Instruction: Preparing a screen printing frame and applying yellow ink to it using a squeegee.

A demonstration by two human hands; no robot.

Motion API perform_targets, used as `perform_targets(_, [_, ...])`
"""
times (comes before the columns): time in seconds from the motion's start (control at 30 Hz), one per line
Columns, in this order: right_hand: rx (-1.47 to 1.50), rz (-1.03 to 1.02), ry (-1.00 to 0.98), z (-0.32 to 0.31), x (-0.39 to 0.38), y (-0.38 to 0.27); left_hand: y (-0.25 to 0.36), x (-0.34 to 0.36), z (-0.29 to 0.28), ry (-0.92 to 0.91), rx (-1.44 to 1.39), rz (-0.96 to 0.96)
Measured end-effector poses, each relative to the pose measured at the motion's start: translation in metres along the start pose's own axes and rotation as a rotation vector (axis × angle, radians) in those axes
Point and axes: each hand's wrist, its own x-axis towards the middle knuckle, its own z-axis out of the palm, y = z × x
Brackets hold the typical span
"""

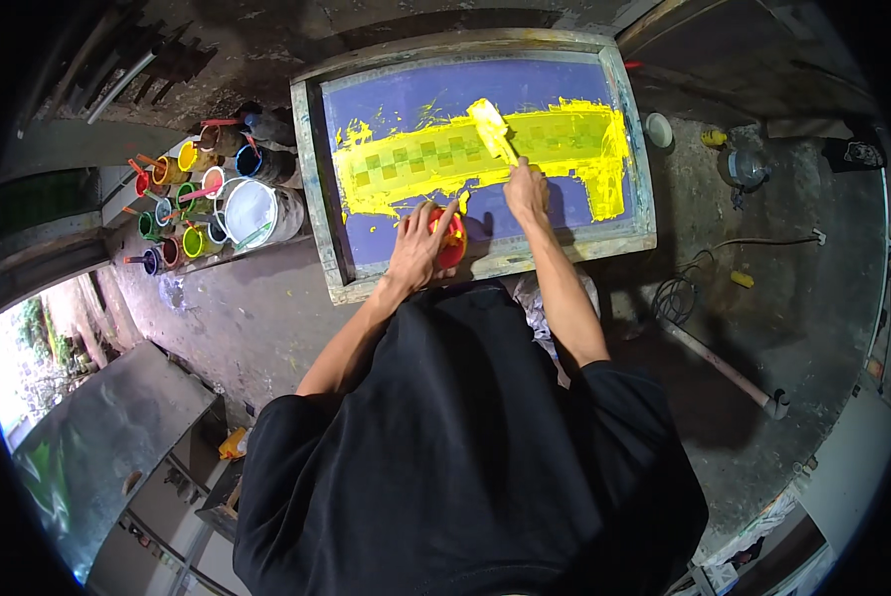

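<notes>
A wooden-framed printing screen (pixel 473 255) with purple mesh lies in front of me. Thick yellow ink (pixel 609 189) spreads in a band across it, over a checkered pattern, heaviest at the right end. My right hand (pixel 528 189) is closed round the handle of a scraper (pixel 489 127). Its wide blade, coated in yellow, rests on or just over the band. Near the frame's front side, my left hand (pixel 415 248) grips a red tub (pixel 452 241) with yellow ink in it. The tub looks tilted, and its underside is hidden.
Several paint pots (pixel 195 240) with sticks stand at the left beside a large white bucket (pixel 256 211). On the right, a coiled hose (pixel 679 298) and a pipe (pixel 724 368) lie on the floor. A clear water jug (pixel 743 169) stands farther back. A dark tabletop (pixel 117 427) is at lower left.
</notes>
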Motion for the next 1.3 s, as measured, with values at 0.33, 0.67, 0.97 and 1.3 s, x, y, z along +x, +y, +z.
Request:
perform_targets(0.33, [0.037,-0.188,-0.06,0.03,-0.028,-0.031,-0.035,-0.025,-0.042,0.168,0.018,-0.146])
perform_targets(0.67, [-0.064,0.043,0.156,-0.034,0.07,0.019,-0.061,-0.046,-0.046,0.233,0.028,-0.228])
perform_targets(0.97, [-0.089,-0.017,0.103,0.002,0.057,0.01,-0.066,-0.049,-0.042,0.283,0.039,-0.259])
perform_targets(1.3, [-0.115,-0.1,0.04,0.01,0.044,-0.002,-0.081,-0.051,-0.056,0.327,0.023,-0.321])
